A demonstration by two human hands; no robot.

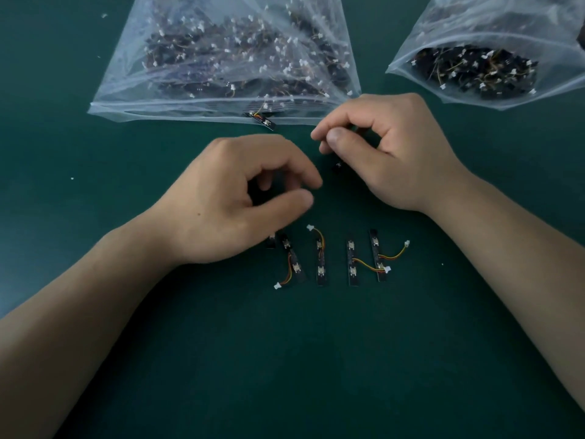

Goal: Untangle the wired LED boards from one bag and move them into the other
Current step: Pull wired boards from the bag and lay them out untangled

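While left bag (190, 109) holds LED boards (237, 58), right bag (493, 30) gapes, part-filled.

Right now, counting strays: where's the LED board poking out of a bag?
Head view, centre-left: the LED board sticks out at the near edge of the left bag, just beyond the left hand.

Green bench (316, 359) carries a row of boards (352, 263); beyond the row lie a big bag (190, 109) and, rightward, a small bag (493, 39).
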